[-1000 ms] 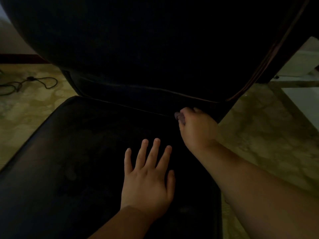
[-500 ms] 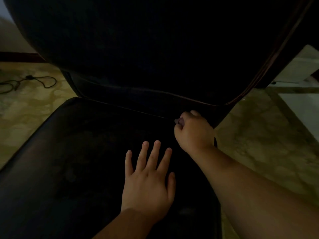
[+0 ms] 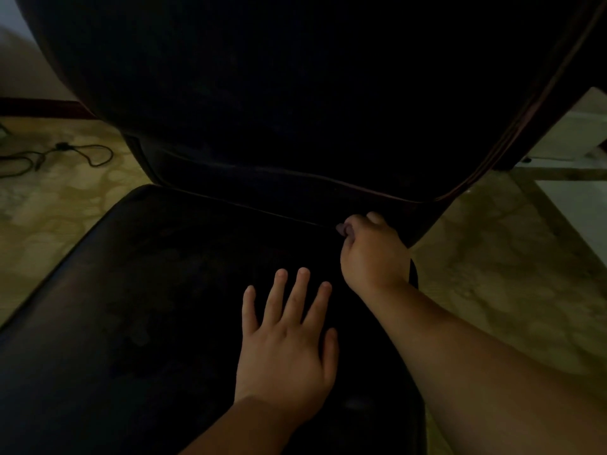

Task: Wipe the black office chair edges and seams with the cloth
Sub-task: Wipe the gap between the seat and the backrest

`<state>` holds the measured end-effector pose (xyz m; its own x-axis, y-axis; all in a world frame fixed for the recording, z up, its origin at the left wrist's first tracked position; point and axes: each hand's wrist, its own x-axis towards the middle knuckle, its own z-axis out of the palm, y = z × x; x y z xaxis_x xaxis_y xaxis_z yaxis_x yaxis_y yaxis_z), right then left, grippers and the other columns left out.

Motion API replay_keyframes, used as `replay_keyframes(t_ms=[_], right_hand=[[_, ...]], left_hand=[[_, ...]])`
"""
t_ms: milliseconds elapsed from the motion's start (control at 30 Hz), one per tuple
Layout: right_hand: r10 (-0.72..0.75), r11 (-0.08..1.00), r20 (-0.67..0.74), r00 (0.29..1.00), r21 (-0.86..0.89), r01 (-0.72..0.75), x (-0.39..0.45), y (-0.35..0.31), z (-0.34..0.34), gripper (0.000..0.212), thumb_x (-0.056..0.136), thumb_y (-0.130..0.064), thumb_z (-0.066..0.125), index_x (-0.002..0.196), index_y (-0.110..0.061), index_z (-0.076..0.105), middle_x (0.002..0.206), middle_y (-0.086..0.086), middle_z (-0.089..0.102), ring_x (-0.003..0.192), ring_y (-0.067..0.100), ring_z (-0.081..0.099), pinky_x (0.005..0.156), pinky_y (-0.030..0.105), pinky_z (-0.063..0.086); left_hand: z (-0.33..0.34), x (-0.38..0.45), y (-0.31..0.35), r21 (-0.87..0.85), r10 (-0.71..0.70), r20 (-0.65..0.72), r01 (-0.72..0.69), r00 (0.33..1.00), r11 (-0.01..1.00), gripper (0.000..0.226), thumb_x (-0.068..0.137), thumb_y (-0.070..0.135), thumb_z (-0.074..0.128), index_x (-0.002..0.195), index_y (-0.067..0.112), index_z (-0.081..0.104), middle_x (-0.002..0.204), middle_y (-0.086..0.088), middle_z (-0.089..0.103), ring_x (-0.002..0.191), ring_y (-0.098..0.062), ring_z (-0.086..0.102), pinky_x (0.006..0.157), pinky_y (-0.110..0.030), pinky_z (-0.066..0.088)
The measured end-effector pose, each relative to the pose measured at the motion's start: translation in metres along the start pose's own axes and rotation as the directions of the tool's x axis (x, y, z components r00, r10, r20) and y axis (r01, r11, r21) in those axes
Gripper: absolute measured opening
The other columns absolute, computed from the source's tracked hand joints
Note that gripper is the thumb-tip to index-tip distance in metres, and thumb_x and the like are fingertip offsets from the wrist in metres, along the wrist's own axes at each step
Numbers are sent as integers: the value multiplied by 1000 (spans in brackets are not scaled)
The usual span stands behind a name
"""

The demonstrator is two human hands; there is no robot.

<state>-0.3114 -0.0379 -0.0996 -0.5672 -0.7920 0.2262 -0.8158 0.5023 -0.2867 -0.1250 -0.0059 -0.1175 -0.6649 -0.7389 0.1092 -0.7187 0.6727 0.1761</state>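
Head view, pretty dim shot: most of the frame is taken up by the black padded leather office chair point(image 3: 164, 323), with its seat filling the lower left and centre and its backrest looming across the top. The left hand point(image 3: 285, 349) is laid flat on the seat in the lower middle, palm down, fingers straight and spread. The right hand point(image 3: 372, 254) is seen just right of centre, curled up at the seam where seat meets backrest, and a small bit of dark greyish cloth point(image 3: 343, 229) is pinched at its fingertips, right against that seam; how much cloth is bunched inside the fist can't be made out. A thin black cable point(image 3: 82, 152) is lying on the mottled yellowish floor point(image 3: 492, 274) at the upper left.
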Motion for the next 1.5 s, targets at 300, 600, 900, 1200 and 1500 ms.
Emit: replay_keyframes(t_ms=[300, 600, 900, 1200, 1500], right_hand=[[-2, 999, -9, 1000, 49, 3, 1, 0, 0, 23, 93, -20, 52, 110, -24, 66, 116, 0, 57, 98, 27, 60, 69, 32, 50], [-6, 999, 16, 1000, 43, 5, 3, -4, -2, 23, 92, -20, 53, 111, -25, 66, 118, 0, 55, 99, 27, 60, 71, 32, 49], [-26, 998, 26, 999, 49, 25, 3, -3, -2, 22, 92, -22, 52, 108, -26, 66, 118, -1, 55, 97, 25, 60, 72, 33, 51], [-31, 997, 8, 999, 72, 31, 4, 0, 1, 23, 90, -22, 53, 108, -26, 68, 115, 0, 58, 96, 26, 61, 71, 34, 52], [-56, 998, -148, 987, 17, 59, -13, 13, -14, 27, 82, -15, 66, 109, -18, 66, 105, 8, 66, 86, 29, 67, 64, 34, 53]], left_hand=[[0, 1, 1, 5, -6, 2, 6, 1000, 1000, 57, 95, 52, 40, 147, 31, 49, 157, -4, 42, 147, -30, 33, 114, -59, 15], [-1, 2, 1, 2, -17, 0, 17, 1000, 1000, 57, 95, 52, 39, 147, 31, 49, 156, -4, 42, 147, -30, 33, 113, -60, 16], [-2, 2, 1, 10, -12, -3, 13, 1000, 1000, 57, 93, 52, 40, 146, 32, 51, 155, -3, 44, 146, -30, 35, 112, -58, 17], [-1, 2, 1, 12, -16, -2, 16, 1000, 1000, 57, 93, 52, 42, 145, 32, 51, 155, -3, 44, 146, -30, 35, 113, -58, 17], [-2, 0, -1, 2, 14, 18, -14, 1000, 1000, 57, 93, 53, 41, 146, 32, 51, 156, -3, 44, 146, -30, 35, 112, -59, 17]])
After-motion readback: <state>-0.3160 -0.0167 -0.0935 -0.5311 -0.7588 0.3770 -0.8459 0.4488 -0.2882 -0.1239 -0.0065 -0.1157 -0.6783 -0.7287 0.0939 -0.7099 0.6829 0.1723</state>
